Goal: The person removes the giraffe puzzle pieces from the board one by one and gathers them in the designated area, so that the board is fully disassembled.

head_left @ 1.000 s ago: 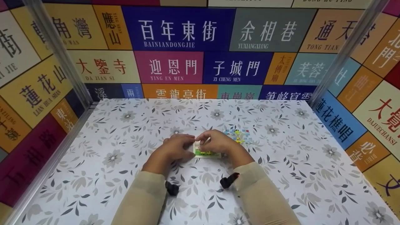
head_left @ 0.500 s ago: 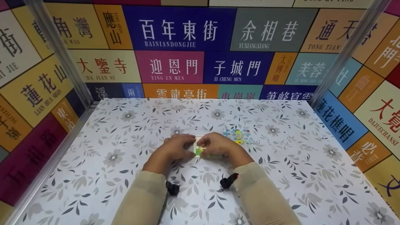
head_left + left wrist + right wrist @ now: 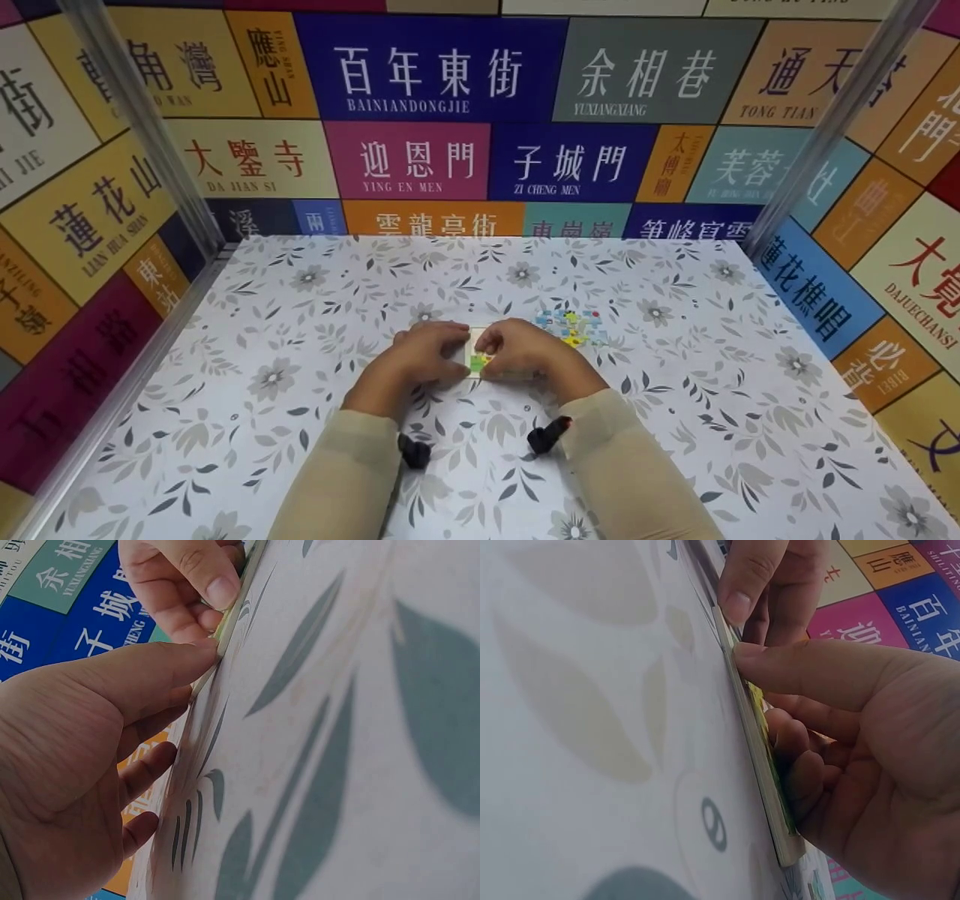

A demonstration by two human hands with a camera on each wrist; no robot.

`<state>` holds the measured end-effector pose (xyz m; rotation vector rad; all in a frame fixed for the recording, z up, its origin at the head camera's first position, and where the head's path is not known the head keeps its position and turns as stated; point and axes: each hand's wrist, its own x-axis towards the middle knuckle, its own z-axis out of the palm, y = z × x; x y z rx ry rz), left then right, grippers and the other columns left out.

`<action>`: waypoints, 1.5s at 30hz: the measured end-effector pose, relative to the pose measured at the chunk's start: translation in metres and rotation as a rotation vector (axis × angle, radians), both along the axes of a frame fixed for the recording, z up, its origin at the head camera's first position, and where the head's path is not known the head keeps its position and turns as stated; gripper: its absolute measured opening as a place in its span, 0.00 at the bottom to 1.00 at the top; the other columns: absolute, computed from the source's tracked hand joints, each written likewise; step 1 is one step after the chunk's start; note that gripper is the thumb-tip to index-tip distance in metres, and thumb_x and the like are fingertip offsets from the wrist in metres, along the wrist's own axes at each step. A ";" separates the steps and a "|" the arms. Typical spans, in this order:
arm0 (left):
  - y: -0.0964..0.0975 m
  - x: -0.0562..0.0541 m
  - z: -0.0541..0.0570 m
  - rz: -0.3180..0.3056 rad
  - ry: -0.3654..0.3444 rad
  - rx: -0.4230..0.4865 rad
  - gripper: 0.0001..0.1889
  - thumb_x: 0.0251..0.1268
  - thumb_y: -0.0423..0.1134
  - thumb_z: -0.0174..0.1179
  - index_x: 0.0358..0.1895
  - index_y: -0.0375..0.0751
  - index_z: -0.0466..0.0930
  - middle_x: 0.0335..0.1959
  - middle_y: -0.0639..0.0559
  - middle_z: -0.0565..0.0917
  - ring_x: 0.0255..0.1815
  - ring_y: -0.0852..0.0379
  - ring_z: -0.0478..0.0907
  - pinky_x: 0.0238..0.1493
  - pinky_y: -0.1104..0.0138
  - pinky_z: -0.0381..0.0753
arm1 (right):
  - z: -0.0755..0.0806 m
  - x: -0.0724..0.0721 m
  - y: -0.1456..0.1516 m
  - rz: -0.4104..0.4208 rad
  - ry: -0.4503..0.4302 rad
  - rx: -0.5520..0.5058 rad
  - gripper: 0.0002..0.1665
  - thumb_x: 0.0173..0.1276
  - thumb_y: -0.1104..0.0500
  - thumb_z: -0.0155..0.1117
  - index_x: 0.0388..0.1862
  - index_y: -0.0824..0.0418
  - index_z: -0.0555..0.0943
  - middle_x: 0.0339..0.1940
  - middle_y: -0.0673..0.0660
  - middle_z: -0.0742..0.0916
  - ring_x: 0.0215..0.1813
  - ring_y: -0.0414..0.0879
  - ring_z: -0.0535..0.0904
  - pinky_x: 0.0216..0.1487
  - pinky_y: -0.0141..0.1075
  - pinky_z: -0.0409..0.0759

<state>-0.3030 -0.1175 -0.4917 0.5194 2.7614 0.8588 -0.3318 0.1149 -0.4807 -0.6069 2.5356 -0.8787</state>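
Observation:
A small, thin wooden jigsaw puzzle board (image 3: 763, 780) lies flat on the table, with a green and yellow picture part (image 3: 478, 364) showing between the hands. My left hand (image 3: 426, 356) holds the board's left side, its thumb at the near corner and its fingers at the far side. From the right, my right hand (image 3: 525, 352) reaches over the board and covers most of it. Its thumb (image 3: 802, 675) is at the near edge, and the other fingers curl down over the picture. Between them a small puzzle piece is pinched, largely hidden by the fingers.
Several loose puzzle pieces (image 3: 574, 328), blue, white and yellow, lie just beyond the right hand. A white cloth with grey leaves and flowers covers the table (image 3: 315, 457). Printed sign panels (image 3: 427, 71) form walls at the back and both sides.
My right hand has lowered onto the board, its thumb coming down to the near edge over the green strip. The left hand and the loose pieces have stayed in place.

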 end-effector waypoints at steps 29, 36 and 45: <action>0.001 0.001 0.000 0.014 -0.015 -0.009 0.35 0.64 0.50 0.74 0.75 0.54 0.78 0.80 0.62 0.74 0.87 0.46 0.60 0.84 0.34 0.49 | 0.006 0.005 -0.004 -0.014 0.006 0.032 0.20 0.55 0.66 0.75 0.47 0.52 0.87 0.38 0.47 0.86 0.40 0.43 0.79 0.46 0.38 0.79; 0.000 0.001 -0.001 0.014 -0.017 -0.002 0.34 0.64 0.49 0.74 0.75 0.54 0.78 0.80 0.62 0.74 0.87 0.46 0.60 0.84 0.35 0.49 | 0.007 0.006 -0.005 -0.034 0.019 0.063 0.20 0.55 0.65 0.74 0.46 0.50 0.87 0.37 0.47 0.87 0.40 0.44 0.80 0.45 0.39 0.79; 0.001 0.001 0.001 0.024 -0.036 -0.005 0.35 0.64 0.51 0.74 0.76 0.56 0.77 0.81 0.62 0.73 0.87 0.47 0.60 0.86 0.35 0.47 | 0.007 0.002 0.009 0.024 -0.012 -0.059 0.21 0.57 0.64 0.77 0.51 0.52 0.89 0.43 0.49 0.91 0.43 0.42 0.84 0.48 0.37 0.84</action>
